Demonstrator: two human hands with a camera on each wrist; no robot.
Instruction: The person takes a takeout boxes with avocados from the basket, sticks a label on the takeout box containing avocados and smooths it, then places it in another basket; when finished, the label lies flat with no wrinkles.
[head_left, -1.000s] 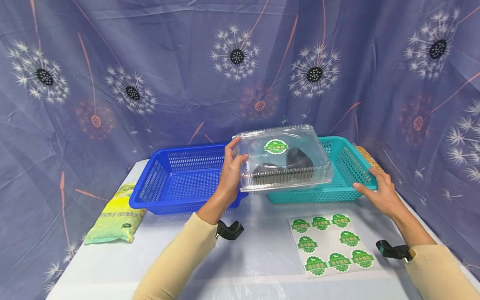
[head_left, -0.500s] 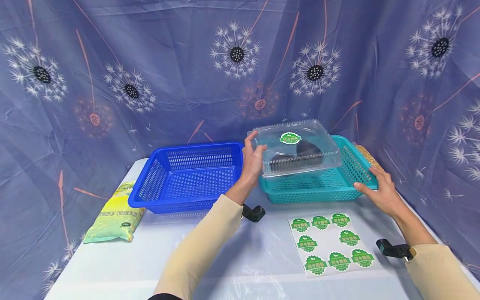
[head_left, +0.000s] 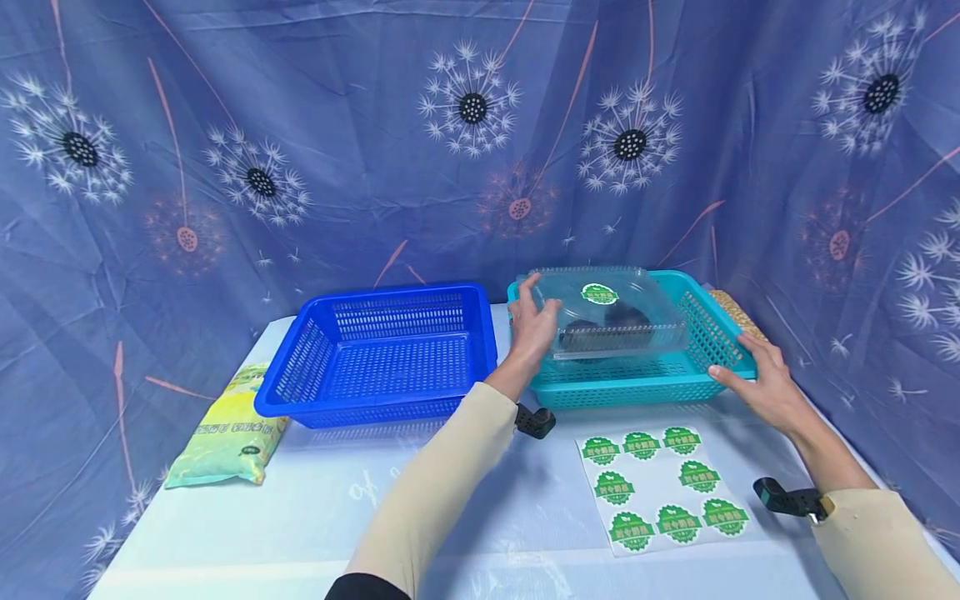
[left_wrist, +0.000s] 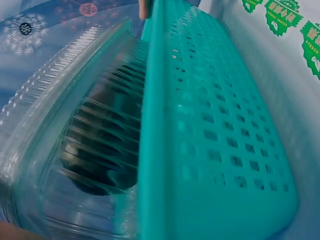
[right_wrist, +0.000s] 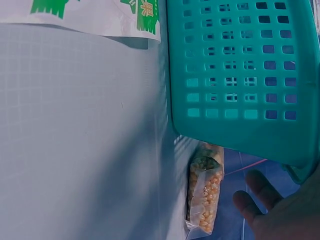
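My left hand (head_left: 531, 329) grips the left end of a clear plastic clamshell box (head_left: 652, 304), with a round green label (head_left: 599, 293) on its lid. Dark, rounded things (left_wrist: 102, 142) show through its ribbed side. The box lies tilted over the teal basket (head_left: 630, 393), its lower part inside the rim in the left wrist view. At the basket's right front corner, my right hand (head_left: 768, 387) holds the rim, thumb over the edge and fingers along the outer side. Two of its fingers hang loose below the corner in the right wrist view.
A blue basket (head_left: 375, 411) stands to the left, with a yellow-green bag (head_left: 232, 429) beside it. A sheet of green stickers (head_left: 652, 492) lies in front of the teal basket. Behind its right side is a bag of corn kernels (right_wrist: 205, 195). A patterned curtain (head_left: 360, 167) hangs behind.
My left hand has carried the clear box rightward and lowered it into the teal basket's opening. The right hand has stayed at the basket corner.
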